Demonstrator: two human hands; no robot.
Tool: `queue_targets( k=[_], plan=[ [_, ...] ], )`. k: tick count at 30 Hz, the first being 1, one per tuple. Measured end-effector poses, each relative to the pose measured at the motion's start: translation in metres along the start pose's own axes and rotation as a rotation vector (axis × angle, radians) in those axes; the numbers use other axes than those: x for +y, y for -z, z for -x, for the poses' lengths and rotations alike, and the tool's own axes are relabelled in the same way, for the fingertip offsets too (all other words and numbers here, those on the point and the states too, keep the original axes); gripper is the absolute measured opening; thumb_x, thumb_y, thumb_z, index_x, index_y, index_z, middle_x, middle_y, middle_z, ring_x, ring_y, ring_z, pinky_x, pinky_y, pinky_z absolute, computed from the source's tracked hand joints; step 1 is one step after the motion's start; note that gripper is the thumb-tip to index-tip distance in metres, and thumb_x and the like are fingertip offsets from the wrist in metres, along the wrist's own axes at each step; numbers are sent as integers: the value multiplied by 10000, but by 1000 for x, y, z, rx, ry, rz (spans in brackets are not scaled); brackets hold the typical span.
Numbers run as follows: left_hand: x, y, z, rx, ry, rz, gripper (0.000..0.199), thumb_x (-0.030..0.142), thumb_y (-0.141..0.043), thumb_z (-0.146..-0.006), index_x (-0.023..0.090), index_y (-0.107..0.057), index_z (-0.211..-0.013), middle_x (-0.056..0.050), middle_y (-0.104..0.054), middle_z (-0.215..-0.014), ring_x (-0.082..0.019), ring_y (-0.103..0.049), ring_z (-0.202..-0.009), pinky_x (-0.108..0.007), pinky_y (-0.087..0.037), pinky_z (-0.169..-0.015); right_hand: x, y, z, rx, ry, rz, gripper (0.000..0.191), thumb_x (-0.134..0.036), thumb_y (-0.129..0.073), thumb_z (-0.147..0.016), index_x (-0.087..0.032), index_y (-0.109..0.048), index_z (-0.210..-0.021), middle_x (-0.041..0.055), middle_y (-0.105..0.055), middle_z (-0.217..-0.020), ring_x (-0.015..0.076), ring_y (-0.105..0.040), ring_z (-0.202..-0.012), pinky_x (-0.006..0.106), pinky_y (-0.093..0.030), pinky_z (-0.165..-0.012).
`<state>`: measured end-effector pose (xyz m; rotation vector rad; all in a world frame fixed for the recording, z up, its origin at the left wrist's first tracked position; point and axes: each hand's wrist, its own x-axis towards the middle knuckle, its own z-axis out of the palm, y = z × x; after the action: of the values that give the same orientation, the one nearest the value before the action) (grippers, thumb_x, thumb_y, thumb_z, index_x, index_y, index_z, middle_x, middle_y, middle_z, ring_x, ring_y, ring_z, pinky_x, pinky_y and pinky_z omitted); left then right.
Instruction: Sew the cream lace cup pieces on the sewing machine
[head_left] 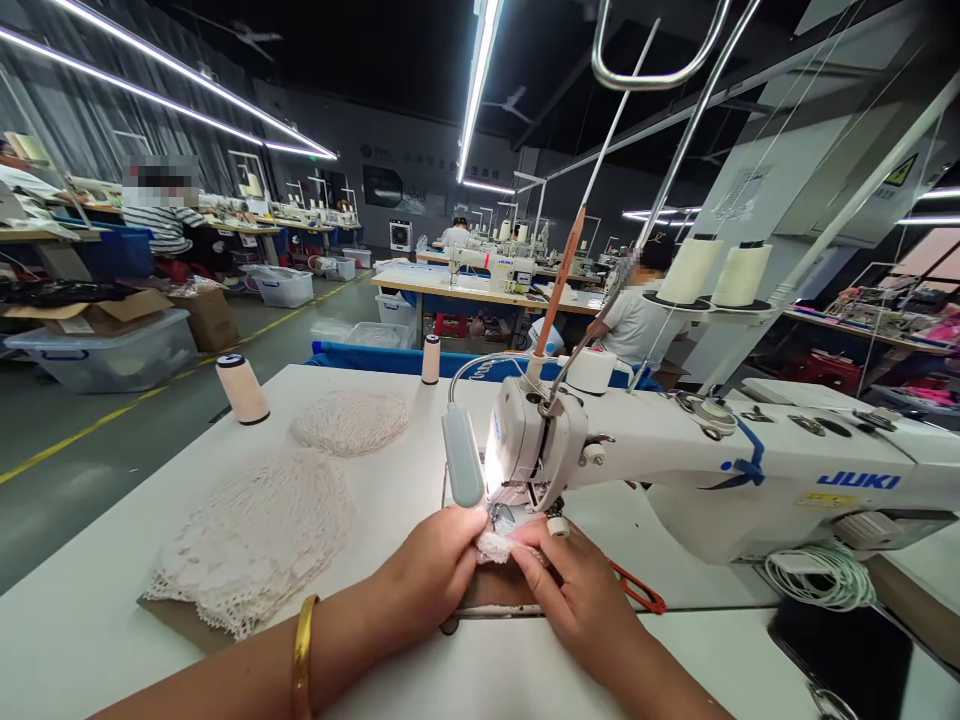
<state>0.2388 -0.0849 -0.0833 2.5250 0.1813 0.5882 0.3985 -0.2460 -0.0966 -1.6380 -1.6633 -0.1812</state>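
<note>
A small piece of white lace lies under the lit needle area of the white sewing machine. My left hand pinches its left edge, thumb and fingers together, with a gold bangle on the wrist. On the other side, my right hand grips the lace between thumb and forefinger. Both hands rest close to the presser foot, which is partly hidden. To the left, a large pile of lace pieces sits on the white table, with a smaller lace pile behind it.
Two thread cones stand at the table's back left. Red-handled scissors lie right of my right hand. A coiled pale cable and a black object are at the right. Other people sit at machines beyond.
</note>
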Motion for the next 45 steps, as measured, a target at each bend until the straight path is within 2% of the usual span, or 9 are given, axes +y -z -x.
queue_targets(
  k=[2,5,11,20,26,36,38,41,45],
  plan=[
    [2,1,-7,-1,71,124,154,105,-409,-887,237,-456,-824,5,-600,-794,-182,-550,-718,-281,-461,-666,0,-4,-2,124,-25,-11,155,-245,-527,-1125,-272,-656,-1043,2,-773,-938,213,-733,-846,318,-576,-774],
    [3,1,-12,-38,124,206,102,155,-467,-804,240,-417,-779,7,-573,-787,-187,-513,-720,-292,-427,-660,-3,-7,-4,184,-85,-32,191,-296,-538,-1126,-263,-690,-1015,5,-778,-900,206,-751,-819,297,-583,-741],
    [0,0,-13,-78,166,240,77,185,-480,-720,230,-418,-720,6,-585,-750,-193,-532,-743,-295,-413,-682,-6,-10,-8,165,-202,-132,287,-386,-541,-1122,-250,-707,-931,8,-770,-857,190,-747,-772,272,-586,-707],
    [-2,0,-14,-101,284,305,198,233,-531,-812,218,-425,-645,43,-501,-640,-159,-460,-655,-270,-320,-616,-5,-13,-6,159,-157,-124,300,-389,-510,-1138,-248,-701,-955,17,-765,-855,197,-732,-776,290,-578,-726],
    [0,2,-16,-182,322,430,241,260,-601,-781,214,-419,-630,62,-396,-612,-132,-371,-617,-266,-276,-577,-2,-14,-5,157,-159,-115,235,-324,-527,-1119,-243,-689,-969,16,-752,-865,198,-727,-784,289,-569,-738],
    [8,2,-11,-153,394,562,282,386,-676,-832,195,-538,-678,45,-472,-655,-137,-445,-646,-250,-325,-581,-5,-11,-3,100,-150,-117,261,-296,-509,-1127,-246,-655,-917,-5,-740,-840,181,-691,-753,276,-515,-699],
    [9,3,-8,-129,298,498,319,362,-636,-896,192,-524,-651,35,-478,-659,-138,-464,-646,-254,-331,-587,-5,-9,-2,75,-131,-92,275,-297,-489,-1145,-247,-642,-922,-10,-728,-834,183,-672,-767,279,-495,-710],
    [8,0,3,-16,-41,243,323,239,-593,-946,180,-543,-632,-1,-553,-735,-161,-529,-723,-278,-367,-658,-3,-4,3,-44,-25,-35,332,-314,-454,-1177,-245,-603,-889,-20,-681,-793,182,-613,-751,289,-454,-720],
    [3,-7,20,116,-306,-58,222,97,-622,-971,211,-694,-795,-30,-722,-954,-213,-618,-894,-355,-419,-820,1,0,8,-195,147,15,342,-339,-453,-1190,-232,-590,-895,-5,-664,-834,185,-574,-786,295,-417,-727]
  ],
)
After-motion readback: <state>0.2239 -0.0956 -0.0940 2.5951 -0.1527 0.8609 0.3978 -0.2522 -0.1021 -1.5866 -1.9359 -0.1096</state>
